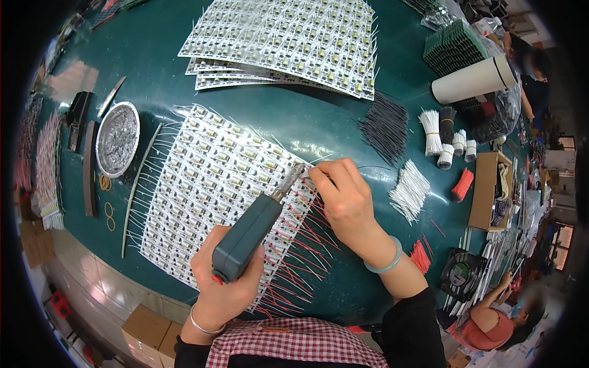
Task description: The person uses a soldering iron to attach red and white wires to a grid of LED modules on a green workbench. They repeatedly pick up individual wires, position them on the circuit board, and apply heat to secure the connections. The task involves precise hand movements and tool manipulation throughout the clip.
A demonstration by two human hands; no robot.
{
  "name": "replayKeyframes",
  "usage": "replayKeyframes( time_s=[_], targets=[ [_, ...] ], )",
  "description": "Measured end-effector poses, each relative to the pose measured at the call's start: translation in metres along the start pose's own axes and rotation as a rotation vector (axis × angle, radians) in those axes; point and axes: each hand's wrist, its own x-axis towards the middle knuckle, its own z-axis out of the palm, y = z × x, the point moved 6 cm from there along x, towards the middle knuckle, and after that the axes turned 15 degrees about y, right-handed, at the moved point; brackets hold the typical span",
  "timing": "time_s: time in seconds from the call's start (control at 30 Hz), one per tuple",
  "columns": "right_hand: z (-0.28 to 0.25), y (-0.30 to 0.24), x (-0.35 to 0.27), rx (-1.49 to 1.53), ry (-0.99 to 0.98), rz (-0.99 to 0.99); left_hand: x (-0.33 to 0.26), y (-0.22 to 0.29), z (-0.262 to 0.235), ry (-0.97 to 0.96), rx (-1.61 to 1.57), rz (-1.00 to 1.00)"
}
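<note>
My left hand (228,270) is wrapped round the dark green body of a soldering gun (248,236). Its metal tip meets the upper right corner of a white circuit board panel (205,178), which carries rows of small components. Beside that tip my right hand (343,196) is closed in a pinch at the panel's edge on a thin wire, mostly hidden by the fingers. Red and white wires (300,245) stick out along the panel's right edge below my right hand, and pale wires (138,190) fringe its left edge.
More board panels (282,43) lie stacked at the far side. Black wires (384,127), white wires (410,190) and red wires (419,256) lie at right, near a white cylinder (472,80), a cardboard box (485,190) and a fan (463,274). A metal bowl (118,140) stands left. Other people sit beyond.
</note>
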Motion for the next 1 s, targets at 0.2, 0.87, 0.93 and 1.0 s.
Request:
replayKeyframes(
  time_s=[0.2,0.87,0.93,1.0],
  targets=[
    [0.000,0.000,0.001,0.002,0.002,-0.001,-0.001,0.001,-0.001,0.010,0.045,-0.034],
    [-0.006,-0.006,0.000,-0.028,0.031,0.032,-0.001,0.018,-0.019,0.003,0.119,0.105],
    [-0.009,-0.011,-0.003,-0.010,0.028,0.041,-0.002,0.018,-0.022,0.006,0.116,0.091],
    [-0.010,-0.015,-0.006,0.039,0.016,0.066,-0.003,0.017,-0.023,0.010,0.110,0.081]
  ],
)
